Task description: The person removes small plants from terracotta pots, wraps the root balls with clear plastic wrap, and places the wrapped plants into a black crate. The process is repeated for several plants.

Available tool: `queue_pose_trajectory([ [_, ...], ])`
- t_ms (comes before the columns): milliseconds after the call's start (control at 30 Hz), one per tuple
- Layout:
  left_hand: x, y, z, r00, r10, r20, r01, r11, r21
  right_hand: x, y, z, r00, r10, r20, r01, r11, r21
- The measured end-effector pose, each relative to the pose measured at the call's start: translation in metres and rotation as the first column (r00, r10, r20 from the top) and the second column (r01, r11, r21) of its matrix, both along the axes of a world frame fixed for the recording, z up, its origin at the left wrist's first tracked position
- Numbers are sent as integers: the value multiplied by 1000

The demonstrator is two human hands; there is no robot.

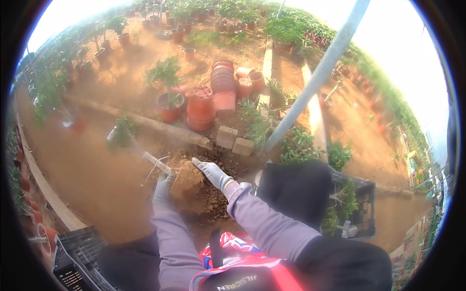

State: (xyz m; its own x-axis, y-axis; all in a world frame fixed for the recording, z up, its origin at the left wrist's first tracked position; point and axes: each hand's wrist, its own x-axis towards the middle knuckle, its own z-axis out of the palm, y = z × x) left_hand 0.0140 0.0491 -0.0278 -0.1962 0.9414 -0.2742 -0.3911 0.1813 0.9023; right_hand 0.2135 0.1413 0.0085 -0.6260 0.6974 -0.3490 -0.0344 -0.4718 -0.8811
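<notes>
Between my hands is a sapling tilted to the left, with its bare brown root ball (188, 180) over a heap of loose soil (217, 200). Its pale stem (154, 160) slants up and left to a blurred leafy crown (125, 130). My left hand (163, 187), in a grey glove, is closed around the stem's base against the left side of the root ball. My right hand (213, 173), also gloved, presses its long, nearly straight fingers along the upper right of the root ball. The underside of the root ball is partly hidden.
Ahead stand stacked red-brown pots (200, 109), a potted tree (170, 104) and two blocks (226, 137) beside a concrete edge (160, 127). A metal pole (318, 77) slants up on the right. Black crates (80, 257) flank my knees; the right crate (365, 208) holds plants.
</notes>
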Motion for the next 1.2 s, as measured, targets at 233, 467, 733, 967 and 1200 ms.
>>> queue_pose_trajectory([
  [233, -3, -1, -36, 999, -18, -33, 14, 990, -143, 6, -19, 38, 974, 43, 223, -120, 932, 343],
  [467, 15, -14, -21, 991, 83, -103, -108, 957, -269, 2, -26, 30, 890, -154, 429, -59, 895, 443],
  [733, 2, 6, -55, 990, -37, -133, 22, 993, -115, 21, -1, 15, 712, -56, 700, -85, 983, 164],
  [967, 10, 22, -10, 981, 196, 15, -185, 947, -264, 16, -15, 58, 919, 147, 366, -303, 857, 416],
  [1200, 45, -7, 65, 996, 36, 82, -48, 989, 141, 25, 0, 64, 999, 28, -15, -24, 975, 221],
])
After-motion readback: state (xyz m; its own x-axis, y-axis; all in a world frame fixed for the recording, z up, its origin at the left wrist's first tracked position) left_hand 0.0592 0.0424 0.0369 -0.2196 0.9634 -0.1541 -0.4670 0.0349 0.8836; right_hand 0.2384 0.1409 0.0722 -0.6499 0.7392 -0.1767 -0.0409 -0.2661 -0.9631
